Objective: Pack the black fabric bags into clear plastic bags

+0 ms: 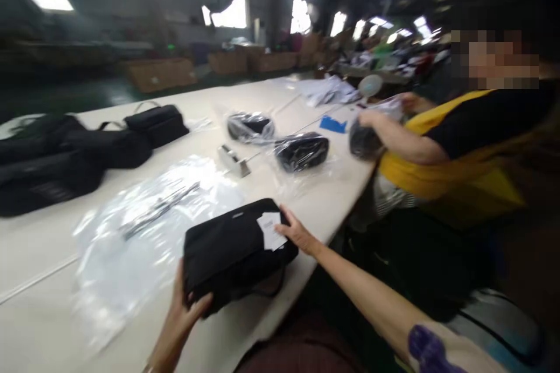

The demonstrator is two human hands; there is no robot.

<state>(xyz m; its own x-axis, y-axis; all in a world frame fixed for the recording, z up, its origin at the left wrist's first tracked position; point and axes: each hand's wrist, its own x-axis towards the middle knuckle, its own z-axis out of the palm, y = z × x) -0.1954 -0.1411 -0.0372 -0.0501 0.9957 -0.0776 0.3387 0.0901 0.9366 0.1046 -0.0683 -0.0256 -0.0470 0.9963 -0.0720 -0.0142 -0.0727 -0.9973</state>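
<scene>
A black bag [227, 245] is at the near edge of the white table, between my two hands. My left hand [184, 309] grips its lower left end, thumb on the front side and fingers around the end. At the bag's right end, my right hand [298, 233] holds the top corner, its fingers over white paper tags [270, 231]. A strap hangs from the bag's near side. Just beyond, a clear plastic bag [131, 250] lies spread flat on the table.
Several black bags [48, 178] stand at the left. Two plastic-wrapped black items [303, 151], a tape dispenser [234, 161] and a blue piece [333, 124] lie farther back on the table [210, 102]. At the right, a person in a yellow apron [406, 169] handles another wrapped item.
</scene>
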